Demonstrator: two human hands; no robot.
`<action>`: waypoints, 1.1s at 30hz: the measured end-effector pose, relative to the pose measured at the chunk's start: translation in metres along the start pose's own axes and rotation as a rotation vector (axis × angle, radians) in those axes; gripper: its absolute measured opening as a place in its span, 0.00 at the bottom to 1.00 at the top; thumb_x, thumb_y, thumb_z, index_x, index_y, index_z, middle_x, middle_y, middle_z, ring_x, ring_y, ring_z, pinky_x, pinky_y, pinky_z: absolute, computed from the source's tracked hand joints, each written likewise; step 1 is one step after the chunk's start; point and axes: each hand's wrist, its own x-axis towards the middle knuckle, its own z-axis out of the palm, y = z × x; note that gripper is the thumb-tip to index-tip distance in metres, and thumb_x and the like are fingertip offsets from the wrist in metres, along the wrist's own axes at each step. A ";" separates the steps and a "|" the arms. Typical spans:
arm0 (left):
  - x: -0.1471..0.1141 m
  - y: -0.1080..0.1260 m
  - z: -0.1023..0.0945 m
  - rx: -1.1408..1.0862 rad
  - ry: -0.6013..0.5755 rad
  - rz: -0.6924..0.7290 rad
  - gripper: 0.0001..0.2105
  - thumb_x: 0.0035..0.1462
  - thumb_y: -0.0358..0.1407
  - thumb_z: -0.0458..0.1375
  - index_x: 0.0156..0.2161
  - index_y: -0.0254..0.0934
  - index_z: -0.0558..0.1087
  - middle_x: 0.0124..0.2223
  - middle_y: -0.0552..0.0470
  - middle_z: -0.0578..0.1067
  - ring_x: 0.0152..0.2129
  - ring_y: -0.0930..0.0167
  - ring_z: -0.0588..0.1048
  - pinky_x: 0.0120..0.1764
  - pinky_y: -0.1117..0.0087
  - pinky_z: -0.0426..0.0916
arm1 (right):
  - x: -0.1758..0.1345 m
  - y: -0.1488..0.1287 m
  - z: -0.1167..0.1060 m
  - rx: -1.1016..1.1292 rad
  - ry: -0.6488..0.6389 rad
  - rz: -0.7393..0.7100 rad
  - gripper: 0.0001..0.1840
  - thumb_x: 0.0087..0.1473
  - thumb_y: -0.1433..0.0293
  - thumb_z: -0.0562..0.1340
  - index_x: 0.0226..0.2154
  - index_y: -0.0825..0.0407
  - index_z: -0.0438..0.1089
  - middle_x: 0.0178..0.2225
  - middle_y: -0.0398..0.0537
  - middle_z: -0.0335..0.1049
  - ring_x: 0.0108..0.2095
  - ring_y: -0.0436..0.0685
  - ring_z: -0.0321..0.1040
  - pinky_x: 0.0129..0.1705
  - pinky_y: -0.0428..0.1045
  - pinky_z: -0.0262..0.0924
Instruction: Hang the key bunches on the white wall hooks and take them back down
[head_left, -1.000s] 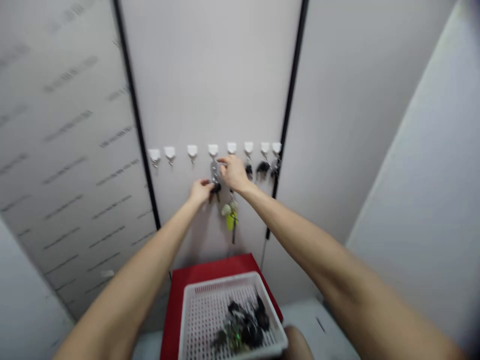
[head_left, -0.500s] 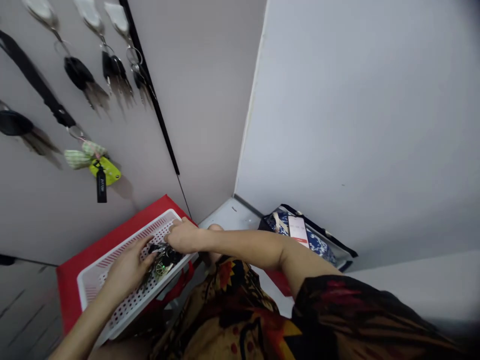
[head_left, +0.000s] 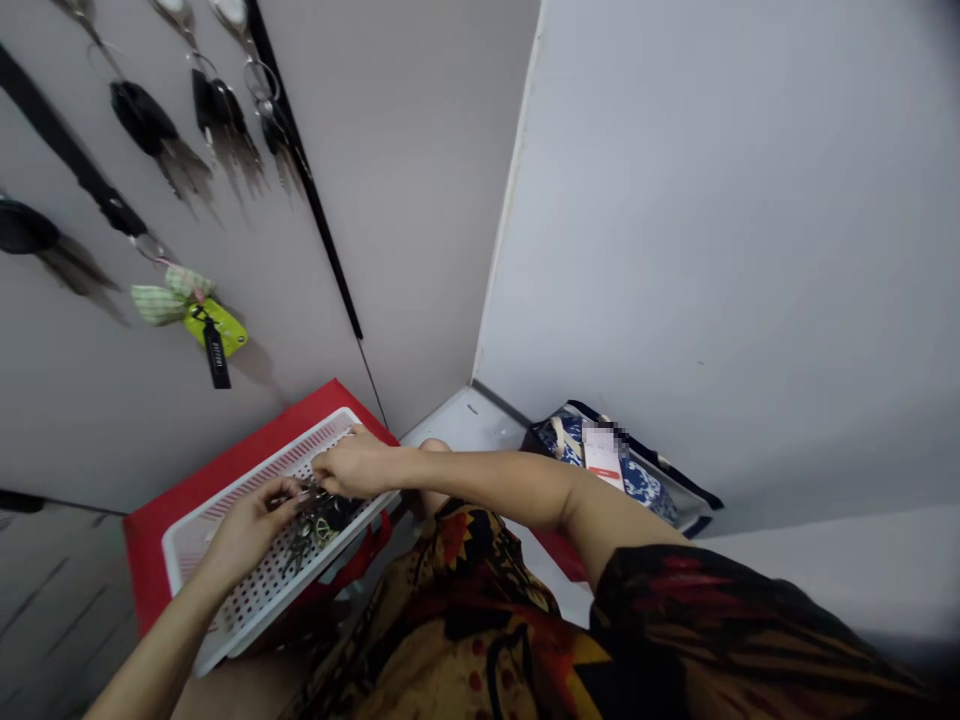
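Observation:
A white perforated plastic basket (head_left: pixel 176 550) sits on a red box (head_left: pixel 142 545). Inside it lies a bunch of keys (head_left: pixel 322 530) with dark parts and a round greenish-gold charm. My left hand (head_left: pixel 251 520) reaches in from the near left, its thumb and fingers pinched on the keys' upper end. From the right my right hand (head_left: pixel 351 463) comes over the basket's rim, its fingers closed on the same bunch, close to the left fingertips. The exact pieces between the fingers are too small to make out.
Key sets (head_left: pixel 146 115) hang from hooks on the grey wall at left, along with a black strap (head_left: pixel 67 150) bearing a yellow-green tag (head_left: pixel 229 330). A blue patterned bag (head_left: pixel 641 485) with a white and red card (head_left: pixel 602 457) on it leans by the right wall (head_left: pixel 712 250).
My left fingers have drawn together into a pinch on the keys. The right hand has shifted slightly left, closer to the left one. The view has moved a little.

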 end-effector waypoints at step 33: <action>-0.037 -0.023 -0.031 -0.852 0.392 -0.045 0.06 0.39 0.33 0.53 0.22 0.33 0.59 0.19 0.59 0.65 0.15 0.82 0.60 0.20 0.80 0.54 | 0.044 -0.035 0.014 0.862 -0.200 -0.032 0.05 0.39 0.72 0.53 0.24 0.56 0.58 0.15 0.35 0.51 0.16 0.42 0.47 0.18 0.39 0.43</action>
